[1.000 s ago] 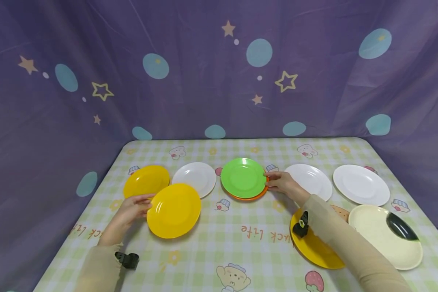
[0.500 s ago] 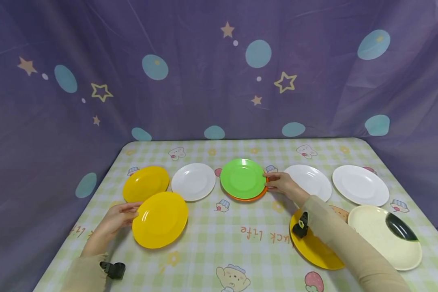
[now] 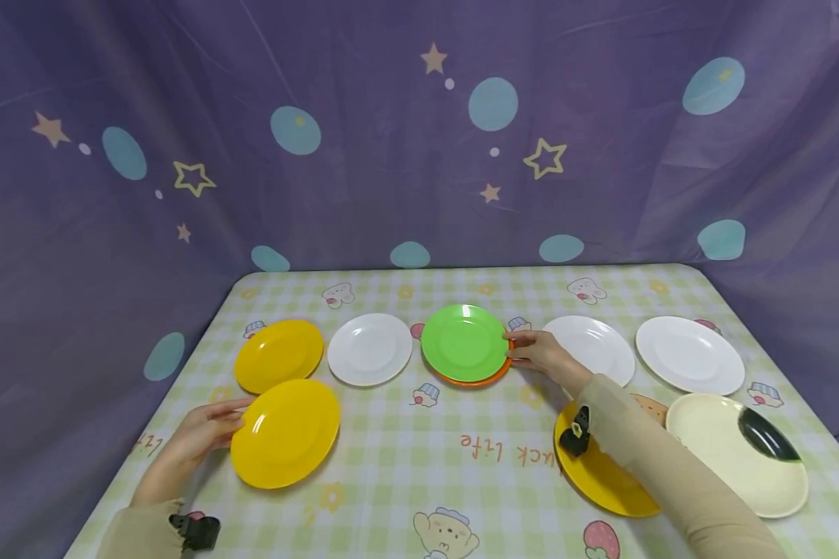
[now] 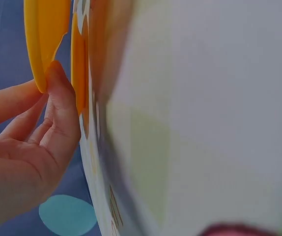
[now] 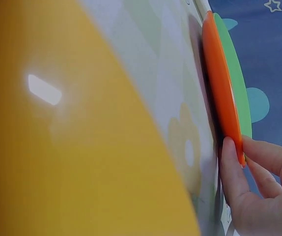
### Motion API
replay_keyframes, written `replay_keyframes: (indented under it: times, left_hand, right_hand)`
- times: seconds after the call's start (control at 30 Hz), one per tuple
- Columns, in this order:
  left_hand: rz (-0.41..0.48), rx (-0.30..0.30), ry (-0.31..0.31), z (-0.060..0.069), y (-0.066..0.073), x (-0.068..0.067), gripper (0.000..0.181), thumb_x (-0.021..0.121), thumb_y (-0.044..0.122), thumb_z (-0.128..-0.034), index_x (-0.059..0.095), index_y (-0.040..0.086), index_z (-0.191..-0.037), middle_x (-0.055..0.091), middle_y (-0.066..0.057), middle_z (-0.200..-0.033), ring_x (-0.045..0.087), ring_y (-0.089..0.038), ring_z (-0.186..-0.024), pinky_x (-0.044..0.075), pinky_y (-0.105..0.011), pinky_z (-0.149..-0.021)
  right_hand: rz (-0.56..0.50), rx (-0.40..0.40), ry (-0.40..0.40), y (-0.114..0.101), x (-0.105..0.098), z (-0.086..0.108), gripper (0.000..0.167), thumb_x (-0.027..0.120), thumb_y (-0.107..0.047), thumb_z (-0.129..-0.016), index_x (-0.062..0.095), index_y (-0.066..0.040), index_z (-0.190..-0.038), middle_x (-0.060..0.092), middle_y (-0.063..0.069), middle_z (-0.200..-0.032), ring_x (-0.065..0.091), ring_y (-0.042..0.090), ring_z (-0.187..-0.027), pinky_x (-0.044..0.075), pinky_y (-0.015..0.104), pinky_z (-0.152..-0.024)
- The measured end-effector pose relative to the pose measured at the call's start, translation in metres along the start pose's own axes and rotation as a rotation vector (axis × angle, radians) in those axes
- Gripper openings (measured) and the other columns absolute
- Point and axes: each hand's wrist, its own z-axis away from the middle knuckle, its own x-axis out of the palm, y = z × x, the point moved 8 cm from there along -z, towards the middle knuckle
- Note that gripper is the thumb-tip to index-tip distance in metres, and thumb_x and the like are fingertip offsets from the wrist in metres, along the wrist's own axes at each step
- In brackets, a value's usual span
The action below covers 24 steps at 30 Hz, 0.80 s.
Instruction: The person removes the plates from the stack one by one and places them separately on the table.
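Observation:
My left hand (image 3: 199,439) pinches the left rim of a yellow plate (image 3: 287,435) at the front left of the table. In the left wrist view, thumb and fingers meet on that plate's edge (image 4: 45,44), and it is held off the cloth. Behind it lies another yellow plate (image 3: 280,355). At the centre, a green plate (image 3: 464,343) sits on top of an orange plate (image 3: 485,380), mostly covered. My right hand (image 3: 541,357) pinches the right rim of this pair. The right wrist view has the thumb under the orange plate (image 5: 222,78), fingers on the green side.
One white plate (image 3: 369,349) lies left of the green one; two more, a nearer white plate (image 3: 594,349) and a farther white plate (image 3: 691,354), lie to the right. Under my right forearm is a yellow plate (image 3: 594,473), beside a cream plate (image 3: 727,458) with a dark patch.
My left hand has moved left and toward the front edge, taking the yellow plate with it, away from the left white plate. My right hand stays on the green and orange plates.

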Motion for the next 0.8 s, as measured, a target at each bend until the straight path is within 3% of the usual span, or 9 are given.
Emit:
replay_keyframes:
  times: [0.13, 0.37, 0.8]
  left_hand:
    - [0.001, -0.025, 0.009, 0.002, -0.004, -0.003, 0.043, 0.054, 0.003, -0.0845, 0.042, -0.012, -0.123, 0.058, 0.004, -0.08, 0.059, -0.011, -0.067, 0.054, -0.027, -0.062]
    - [0.051, -0.024, -0.023, 0.004, -0.008, -0.006, 0.037, 0.051, -0.001, -0.0844, 0.048, -0.009, -0.12, 0.058, 0.003, -0.078, 0.059, -0.011, -0.064, 0.054, -0.027, -0.06]
    - [0.019, -0.098, -0.023, 0.007, -0.022, -0.018, 0.035, 0.051, 0.002, -0.0853, 0.05, -0.007, -0.119, 0.059, 0.005, -0.076, 0.058, -0.011, -0.06, 0.053, -0.026, -0.057]
  right_hand:
    - [0.003, -0.011, -0.017, 0.0, 0.001, 0.0, 0.046, 0.055, 0.009, -0.081, 0.044, 0.006, -0.126, 0.052, 0.012, -0.098, 0.058, 0.009, -0.07, 0.052, 0.032, -0.077]
    - [-0.002, -0.016, -0.028, 0.0, 0.002, 0.0, 0.046, 0.055, 0.009, -0.081, 0.043, 0.007, -0.126, 0.052, 0.01, -0.094, 0.058, 0.009, -0.07, 0.053, 0.031, -0.076]
    - [0.002, 0.006, -0.006, 0.0, 0.001, 0.0, 0.045, 0.055, 0.008, -0.082, 0.045, 0.005, -0.125, 0.05, 0.013, -0.102, 0.058, 0.01, -0.069, 0.053, 0.029, -0.074]
